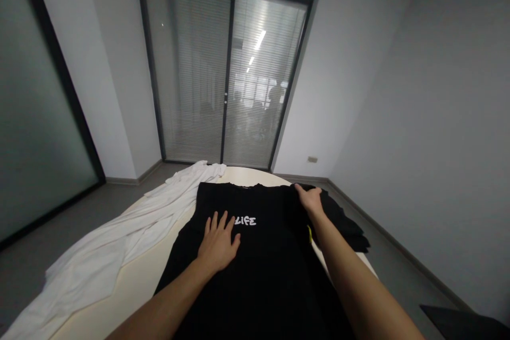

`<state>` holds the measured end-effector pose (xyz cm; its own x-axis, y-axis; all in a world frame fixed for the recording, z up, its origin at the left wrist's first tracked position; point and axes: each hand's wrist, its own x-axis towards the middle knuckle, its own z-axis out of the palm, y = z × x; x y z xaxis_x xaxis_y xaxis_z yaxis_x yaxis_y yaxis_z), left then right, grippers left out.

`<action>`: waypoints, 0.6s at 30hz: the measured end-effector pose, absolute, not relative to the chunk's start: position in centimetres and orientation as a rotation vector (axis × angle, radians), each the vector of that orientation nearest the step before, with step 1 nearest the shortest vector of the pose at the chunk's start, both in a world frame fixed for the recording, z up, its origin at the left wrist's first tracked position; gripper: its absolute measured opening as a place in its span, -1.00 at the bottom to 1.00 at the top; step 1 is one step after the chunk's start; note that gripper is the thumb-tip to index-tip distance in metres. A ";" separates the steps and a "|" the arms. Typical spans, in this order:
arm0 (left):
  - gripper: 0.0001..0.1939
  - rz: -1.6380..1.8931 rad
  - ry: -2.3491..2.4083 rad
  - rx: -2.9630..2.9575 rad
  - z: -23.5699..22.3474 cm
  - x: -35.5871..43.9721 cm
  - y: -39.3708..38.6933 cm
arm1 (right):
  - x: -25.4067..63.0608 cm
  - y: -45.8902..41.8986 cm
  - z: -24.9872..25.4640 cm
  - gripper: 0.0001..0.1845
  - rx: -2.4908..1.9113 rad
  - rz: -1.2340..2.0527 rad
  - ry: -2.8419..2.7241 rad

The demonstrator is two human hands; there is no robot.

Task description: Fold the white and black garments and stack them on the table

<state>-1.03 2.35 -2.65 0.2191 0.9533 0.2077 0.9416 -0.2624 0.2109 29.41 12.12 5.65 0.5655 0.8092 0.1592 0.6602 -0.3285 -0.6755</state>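
A black T-shirt [263, 260] lies spread on the table, with white lettering [246, 220] on its chest that reads upside down from here. My left hand [218, 244] rests flat on the shirt with fingers spread, partly covering the lettering. At the shirt's far right edge, my right hand [309, 199] has its thumb and fingers closed on the black fabric, though some of the fingers are hidden. Dark folded clothing [346, 223] sits just beyond my right wrist. A small yellow strip [309, 234] shows beside my right forearm.
White garments [107, 247] lie along the left side of the pale table [139, 281] and hang toward its edge. Beyond the table stands a glass partition with blinds [191, 74]. A dark object [462, 324] shows at the lower right, over the grey floor.
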 end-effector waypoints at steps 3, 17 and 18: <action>-0.40 0.460 1.874 2.416 -2.6 -1.0 2.4 | 28.4 12.3 4.8 -0.34 -2.172 0.297 -1.250; -0.40 0.449 1.878 2.418 -2.4 -1.0 2.3 | 26.0 12.3 5.0 -0.36 -2.222 0.415 -1.707; -0.40 0.447 1.880 2.420 -2.4 -1.0 2.3 | 25.8 12.3 4.6 -0.32 -2.216 0.439 -1.767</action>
